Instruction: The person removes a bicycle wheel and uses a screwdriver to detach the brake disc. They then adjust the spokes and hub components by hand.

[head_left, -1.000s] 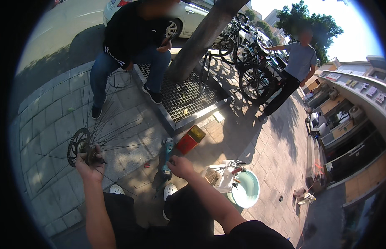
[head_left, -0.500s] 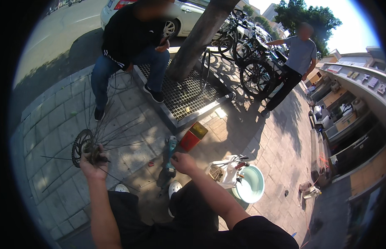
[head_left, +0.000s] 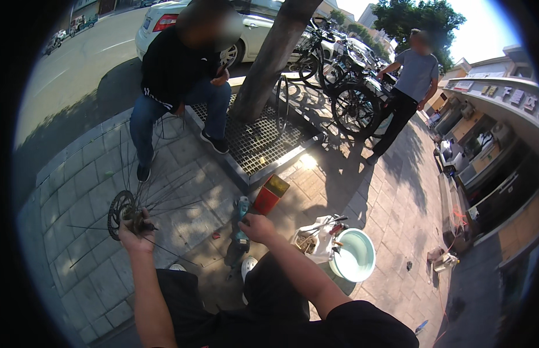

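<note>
My left hand (head_left: 136, 235) is closed round a wheel hub (head_left: 130, 218), its palm turned up. A dark toothed disc (head_left: 120, 214) sits on the hub's left side. Long thin spokes (head_left: 159, 194) fan out loosely from it in many directions, with no rim around them. My right hand (head_left: 258, 228) has its fingers curled in a pinch; what is in them, if anything, is too small to see. A teal power tool (head_left: 242, 207) shows just beyond and partly behind those fingers. I cannot tell whether the hand touches it.
Right of the tool stands a red, open-topped tin (head_left: 272, 194). A white container of tools (head_left: 314, 240) and a pale green basin (head_left: 355, 255) stand beside my right forearm. One person sits by the tree trunk (head_left: 272, 64); another stands near parked bicycles (head_left: 356, 107).
The whole view has shifted slightly. My left hand and the hub appear a little further right and lower. My right hand keeps its pinch beside the teal tool.
</note>
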`<state>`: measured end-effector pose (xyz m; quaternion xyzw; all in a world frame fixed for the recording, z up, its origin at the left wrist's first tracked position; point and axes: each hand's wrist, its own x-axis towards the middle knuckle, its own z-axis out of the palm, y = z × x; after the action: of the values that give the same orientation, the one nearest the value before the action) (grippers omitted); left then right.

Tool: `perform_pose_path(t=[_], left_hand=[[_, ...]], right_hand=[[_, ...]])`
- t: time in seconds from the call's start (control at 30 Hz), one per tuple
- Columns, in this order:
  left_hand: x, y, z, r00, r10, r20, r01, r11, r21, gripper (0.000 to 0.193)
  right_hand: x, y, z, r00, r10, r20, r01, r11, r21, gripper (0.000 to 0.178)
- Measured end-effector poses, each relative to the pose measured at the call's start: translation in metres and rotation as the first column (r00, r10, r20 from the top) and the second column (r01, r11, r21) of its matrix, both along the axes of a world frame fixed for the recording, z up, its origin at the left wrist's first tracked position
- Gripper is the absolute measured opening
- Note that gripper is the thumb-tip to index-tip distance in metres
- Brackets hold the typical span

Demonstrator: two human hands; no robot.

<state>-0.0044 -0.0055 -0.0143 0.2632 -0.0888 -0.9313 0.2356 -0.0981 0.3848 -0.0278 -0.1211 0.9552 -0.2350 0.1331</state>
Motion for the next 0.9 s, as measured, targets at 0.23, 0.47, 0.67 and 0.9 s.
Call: perform_pose_path(t=[0.23,0.47,0.67,0.9], left_hand=[[0.006,-0.004,0.004,1.0,0.015,0.0,-0.015,1.0,0.002,0.036],[0.017,-0.001,0.012,0.998,0.063,0.018,-0.063,0.998,-0.007,0.035],[0.023,0.007,0.019,0.999,0.023,-0.044,-0.02,0.998,0.058,0.037],[0.023,0.013,0.017,0.995,-0.005,-0.099,0.016,0.994,0.108,0.04]], right_hand=[[0.005,0.008,0.002,0.998,-0.003,-0.056,0.001,0.999,-0.037,0.044],[0.01,0.014,0.004,0.997,-0.018,-0.072,0.017,1.0,-0.017,0.042],[0.009,0.017,-0.001,0.997,-0.019,-0.076,0.019,1.0,-0.003,0.04],[0.006,0.005,-0.005,0.998,0.014,-0.064,-0.012,0.999,0.04,0.037]])
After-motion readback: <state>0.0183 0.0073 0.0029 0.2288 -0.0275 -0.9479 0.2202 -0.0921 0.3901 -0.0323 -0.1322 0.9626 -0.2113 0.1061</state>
